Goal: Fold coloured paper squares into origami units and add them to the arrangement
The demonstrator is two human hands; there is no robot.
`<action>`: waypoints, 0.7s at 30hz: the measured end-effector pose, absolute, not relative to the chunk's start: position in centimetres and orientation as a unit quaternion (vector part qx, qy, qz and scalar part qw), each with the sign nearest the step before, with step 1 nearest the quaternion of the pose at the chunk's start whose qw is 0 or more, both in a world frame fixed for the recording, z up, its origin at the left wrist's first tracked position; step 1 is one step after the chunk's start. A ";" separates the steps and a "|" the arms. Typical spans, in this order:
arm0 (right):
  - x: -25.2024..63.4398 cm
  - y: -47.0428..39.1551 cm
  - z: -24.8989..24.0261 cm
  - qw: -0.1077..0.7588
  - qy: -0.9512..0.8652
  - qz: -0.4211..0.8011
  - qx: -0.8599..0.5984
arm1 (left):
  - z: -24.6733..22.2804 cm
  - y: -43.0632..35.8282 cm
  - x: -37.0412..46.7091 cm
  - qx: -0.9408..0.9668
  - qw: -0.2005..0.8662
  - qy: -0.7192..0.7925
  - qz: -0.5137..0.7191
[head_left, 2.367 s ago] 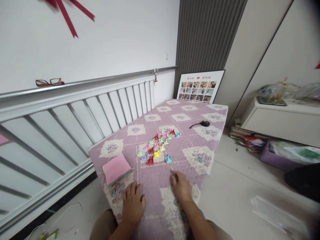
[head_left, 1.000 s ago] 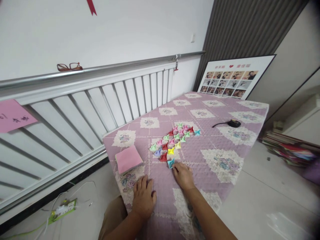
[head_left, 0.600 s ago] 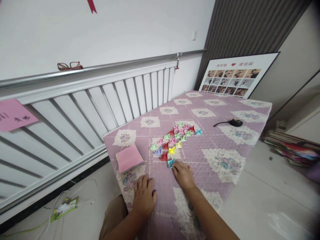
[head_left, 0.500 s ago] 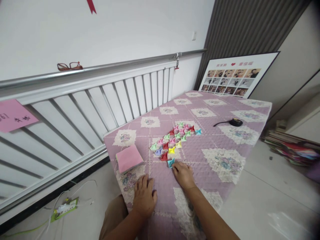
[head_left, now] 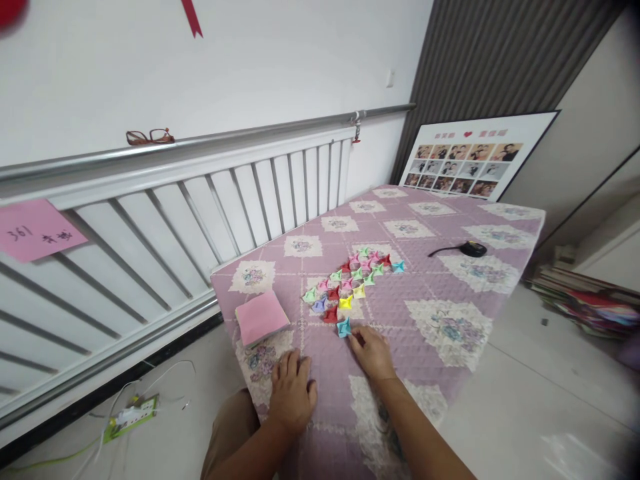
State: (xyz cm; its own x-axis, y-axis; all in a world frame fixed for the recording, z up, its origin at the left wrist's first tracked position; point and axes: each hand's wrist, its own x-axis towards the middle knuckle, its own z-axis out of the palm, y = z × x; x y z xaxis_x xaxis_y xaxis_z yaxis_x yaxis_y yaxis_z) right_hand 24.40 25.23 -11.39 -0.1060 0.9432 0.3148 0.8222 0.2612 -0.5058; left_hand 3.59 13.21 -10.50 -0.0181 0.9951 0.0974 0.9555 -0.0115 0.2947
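My right hand [head_left: 373, 353] is closed at the fingertips on the right corner of a small blue origami piece [head_left: 343, 327], which sits on the tablecloth nearest to me. Just beyond it, several more folded paper pieces stand in slanting rows; among them are a red piece [head_left: 331, 315], a yellow piece [head_left: 345, 302] and a purple piece [head_left: 319, 304]. Flat on the cloth near the table's left edge rests my left hand [head_left: 293, 393], fingers stretched out and holding nothing. A stack of square paper [head_left: 263, 317], pink on top, lies ahead of that hand.
The purple flowered tablecloth [head_left: 330, 393] covers the table. A black tape measure [head_left: 473, 249] lies at the right. Along the left side runs a white radiator [head_left: 240, 200], with glasses [head_left: 150, 137] on the pipe above. A power strip [head_left: 131, 418] is on the floor.
My right fingertips have shifted slightly right against the blue origami piece, which now shows more of its open top. My left hand stays flat. The view has tilted a little.
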 end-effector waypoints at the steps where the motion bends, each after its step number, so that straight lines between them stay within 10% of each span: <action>1: 24.4 25.2 -11.4 0.295 -0.738 0.101 -0.598 | -10.5 13.2 3.6 0.697 0.070 0.699 0.142; 21: 24.2 25.7 -11.7 0.284 -0.772 0.086 -0.562 | -10.3 13.0 3.5 0.694 0.069 0.701 0.149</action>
